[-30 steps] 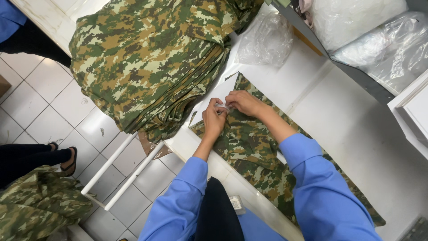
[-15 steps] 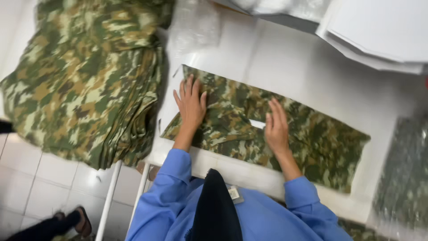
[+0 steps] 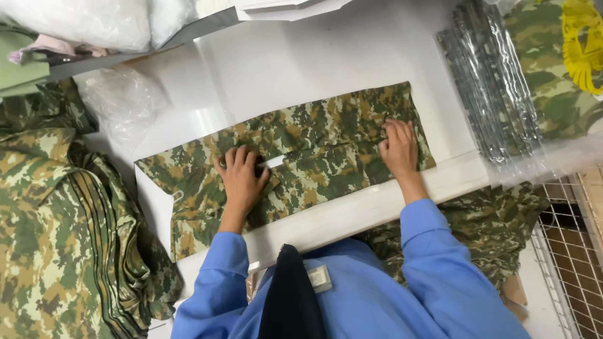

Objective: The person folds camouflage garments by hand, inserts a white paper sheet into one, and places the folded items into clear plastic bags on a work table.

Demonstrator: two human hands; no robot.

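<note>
— Two hands, both flat on the same piece of cloth. See it? The camouflage garment is spread out across the white table, running from the near left corner up toward the far right.

— Yes. What is the left hand doing?

— It lies open, palm down, fingers together, pressing the cloth about the middle of the piece. A small white tag sits just beside its fingertips, on the fabric.

— And the right hand?

— Also open and pressing down, near the right end of the garment, fingers slightly curled on the cloth. Neither hand grips anything; they only rest on it.

— What else is around?

— To the left, a big stack of camouflage clothing hangs off the table's edge, and a crumpled clear plastic bag lies on the table at the far left. On the right there is a bundle of clear plastic sleeves, well apart from the right hand, and beyond it another camouflage piece with a yellow emblem. Near the right edge, low down, I can see a white wire rack. The person wears blue sleeves.
</note>
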